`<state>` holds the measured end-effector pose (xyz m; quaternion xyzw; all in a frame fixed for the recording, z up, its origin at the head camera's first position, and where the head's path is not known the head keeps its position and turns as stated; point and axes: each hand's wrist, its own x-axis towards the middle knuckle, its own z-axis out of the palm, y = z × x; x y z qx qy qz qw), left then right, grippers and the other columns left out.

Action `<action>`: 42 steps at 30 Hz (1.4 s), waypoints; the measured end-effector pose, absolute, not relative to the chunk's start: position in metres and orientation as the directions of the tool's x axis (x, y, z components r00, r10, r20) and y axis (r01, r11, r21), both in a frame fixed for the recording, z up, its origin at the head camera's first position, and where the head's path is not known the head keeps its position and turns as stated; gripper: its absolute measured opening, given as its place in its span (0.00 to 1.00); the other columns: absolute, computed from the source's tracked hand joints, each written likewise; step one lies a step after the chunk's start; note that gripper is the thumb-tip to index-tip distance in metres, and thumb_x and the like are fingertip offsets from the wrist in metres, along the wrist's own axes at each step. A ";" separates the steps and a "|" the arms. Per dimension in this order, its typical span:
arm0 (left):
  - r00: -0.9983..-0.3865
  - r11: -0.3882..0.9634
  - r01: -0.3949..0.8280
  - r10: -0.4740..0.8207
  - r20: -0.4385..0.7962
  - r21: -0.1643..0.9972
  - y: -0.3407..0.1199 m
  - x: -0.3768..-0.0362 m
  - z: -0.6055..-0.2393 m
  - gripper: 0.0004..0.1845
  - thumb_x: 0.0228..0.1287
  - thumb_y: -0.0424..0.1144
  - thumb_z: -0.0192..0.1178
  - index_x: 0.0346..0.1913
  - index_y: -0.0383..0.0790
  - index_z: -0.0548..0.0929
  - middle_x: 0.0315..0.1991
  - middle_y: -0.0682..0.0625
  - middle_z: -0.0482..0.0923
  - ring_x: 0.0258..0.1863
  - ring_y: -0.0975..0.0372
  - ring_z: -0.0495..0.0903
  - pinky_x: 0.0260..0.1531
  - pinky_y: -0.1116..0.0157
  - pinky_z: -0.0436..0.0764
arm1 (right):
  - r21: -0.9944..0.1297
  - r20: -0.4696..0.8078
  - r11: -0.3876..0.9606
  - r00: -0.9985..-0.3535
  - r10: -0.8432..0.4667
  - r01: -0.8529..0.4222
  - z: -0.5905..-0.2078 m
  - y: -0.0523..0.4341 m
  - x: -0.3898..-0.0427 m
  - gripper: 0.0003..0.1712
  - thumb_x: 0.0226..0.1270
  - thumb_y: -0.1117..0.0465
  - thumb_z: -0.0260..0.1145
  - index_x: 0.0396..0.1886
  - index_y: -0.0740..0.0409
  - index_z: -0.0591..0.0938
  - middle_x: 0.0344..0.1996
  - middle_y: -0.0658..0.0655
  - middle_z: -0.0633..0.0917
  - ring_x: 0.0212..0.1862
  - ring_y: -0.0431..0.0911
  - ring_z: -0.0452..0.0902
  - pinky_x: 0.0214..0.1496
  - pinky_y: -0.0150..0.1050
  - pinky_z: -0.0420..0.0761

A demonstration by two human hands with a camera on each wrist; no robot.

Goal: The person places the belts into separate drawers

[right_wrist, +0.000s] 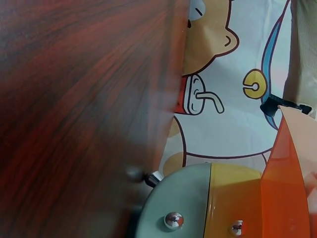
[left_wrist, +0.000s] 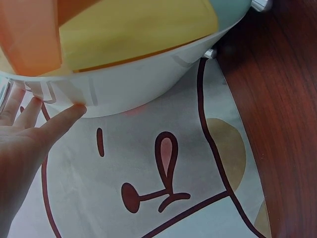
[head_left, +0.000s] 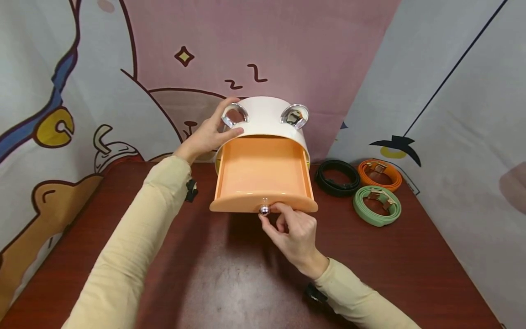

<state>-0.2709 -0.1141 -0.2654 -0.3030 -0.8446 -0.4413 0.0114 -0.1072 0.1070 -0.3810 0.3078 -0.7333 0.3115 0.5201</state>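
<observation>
A white round-topped drawer box [head_left: 263, 119] with two chrome ear-shaped handles stands at the back of the brown table [head_left: 230, 283]. Its orange top drawer [head_left: 263, 171] is pulled out toward me. My right hand [head_left: 269, 213] pinches the drawer's small silver knob [head_left: 264, 210]. My left hand [head_left: 209, 135] rests on the box's upper left side beside the left chrome ear [head_left: 234, 114]. In the left wrist view the fingers [left_wrist: 62, 118] lie straight, tips pressed on the white shell [left_wrist: 143, 84]. The right wrist view shows a yellow drawer [right_wrist: 235, 198] and a pale green one [right_wrist: 178, 198] below the orange drawer.
Three coiled belts lie on the table to the right of the box: black [head_left: 338, 178], orange [head_left: 379, 173] and green [head_left: 376, 205]. Cartoon-printed cloth [head_left: 82, 91] hangs behind and at both sides. Bare tabletop lies in front of the drawer.
</observation>
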 end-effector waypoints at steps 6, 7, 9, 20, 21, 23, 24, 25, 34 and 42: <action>-0.824 0.429 0.506 0.498 0.271 0.749 -0.112 -0.252 -0.250 0.38 0.69 0.38 0.59 0.75 0.49 0.50 0.43 0.38 0.70 0.31 0.54 0.68 0.40 0.57 0.68 | -0.124 0.958 0.609 -0.255 -0.134 -0.784 -0.381 0.107 -0.109 0.12 0.62 0.56 0.68 0.31 0.62 0.81 0.10 0.44 0.71 0.12 0.34 0.64 0.14 0.31 0.65; -0.824 0.427 0.504 0.498 0.270 0.751 -0.112 -0.252 -0.250 0.38 0.69 0.38 0.59 0.75 0.50 0.50 0.42 0.38 0.70 0.31 0.55 0.68 0.40 0.57 0.68 | -0.124 0.958 0.607 -0.255 -0.134 -0.785 -0.380 0.107 -0.109 0.12 0.62 0.56 0.68 0.31 0.62 0.81 0.10 0.44 0.71 0.12 0.34 0.64 0.14 0.31 0.65; -0.826 0.423 0.499 0.496 0.267 0.756 -0.112 -0.252 -0.250 0.38 0.69 0.38 0.59 0.75 0.50 0.50 0.40 0.38 0.70 0.31 0.55 0.68 0.40 0.57 0.68 | -0.122 0.958 0.603 -0.252 -0.136 -0.788 -0.380 0.106 -0.109 0.12 0.62 0.56 0.68 0.31 0.61 0.81 0.10 0.44 0.71 0.12 0.34 0.64 0.14 0.30 0.65; -0.825 0.424 0.502 0.496 0.271 0.754 -0.113 -0.251 -0.249 0.38 0.69 0.38 0.59 0.75 0.47 0.50 0.38 0.38 0.69 0.33 0.51 0.68 0.41 0.57 0.68 | -0.117 0.957 0.617 -0.255 -0.140 -0.778 -0.377 0.105 -0.112 0.12 0.62 0.56 0.68 0.31 0.61 0.81 0.10 0.44 0.70 0.12 0.34 0.64 0.13 0.31 0.65; -0.825 0.422 0.502 0.497 0.271 0.755 -0.113 -0.251 -0.249 0.38 0.69 0.38 0.59 0.75 0.47 0.50 0.39 0.38 0.70 0.33 0.50 0.69 0.41 0.56 0.68 | -0.119 0.956 0.616 -0.257 -0.140 -0.779 -0.377 0.105 -0.112 0.12 0.62 0.56 0.68 0.32 0.61 0.81 0.10 0.44 0.70 0.12 0.34 0.64 0.13 0.31 0.65; -0.824 0.421 0.503 0.497 0.272 0.755 -0.113 -0.251 -0.249 0.38 0.69 0.37 0.59 0.75 0.47 0.50 0.40 0.37 0.70 0.33 0.51 0.69 0.42 0.56 0.68 | -0.123 0.954 0.615 -0.263 -0.143 -0.779 -0.377 0.106 -0.112 0.12 0.63 0.55 0.68 0.32 0.61 0.81 0.10 0.44 0.70 0.12 0.34 0.64 0.14 0.31 0.65; -0.824 0.420 0.502 0.498 0.271 0.756 -0.113 -0.251 -0.249 0.38 0.69 0.37 0.59 0.75 0.47 0.50 0.40 0.37 0.71 0.33 0.51 0.69 0.42 0.55 0.68 | -0.126 0.952 0.616 -0.269 -0.144 -0.778 -0.377 0.106 -0.112 0.13 0.63 0.55 0.68 0.32 0.61 0.81 0.11 0.44 0.71 0.13 0.34 0.64 0.14 0.31 0.65; -0.824 0.418 0.501 0.499 0.270 0.757 -0.113 -0.251 -0.249 0.38 0.69 0.37 0.59 0.75 0.47 0.50 0.40 0.37 0.71 0.33 0.51 0.69 0.43 0.55 0.68 | -0.130 0.950 0.615 -0.275 -0.146 -0.778 -0.377 0.107 -0.111 0.13 0.63 0.54 0.68 0.32 0.61 0.81 0.10 0.44 0.71 0.13 0.34 0.64 0.14 0.31 0.65; -0.824 0.416 0.494 0.504 0.258 0.764 -0.111 -0.250 -0.249 0.38 0.69 0.38 0.59 0.75 0.48 0.49 0.47 0.35 0.71 0.35 0.50 0.70 0.48 0.52 0.68 | -0.140 0.950 0.582 -0.275 -0.150 -0.801 -0.373 0.123 -0.105 0.13 0.61 0.54 0.70 0.32 0.60 0.85 0.10 0.43 0.71 0.14 0.35 0.63 0.16 0.30 0.64; -0.827 0.418 0.489 0.502 0.254 0.765 -0.112 -0.250 -0.248 0.38 0.69 0.38 0.59 0.75 0.48 0.49 0.52 0.35 0.69 0.36 0.49 0.71 0.50 0.51 0.67 | -0.101 0.980 0.568 -0.179 -0.084 -0.817 -0.352 0.137 -0.105 0.15 0.62 0.55 0.68 0.29 0.66 0.84 0.10 0.47 0.72 0.13 0.37 0.65 0.16 0.31 0.64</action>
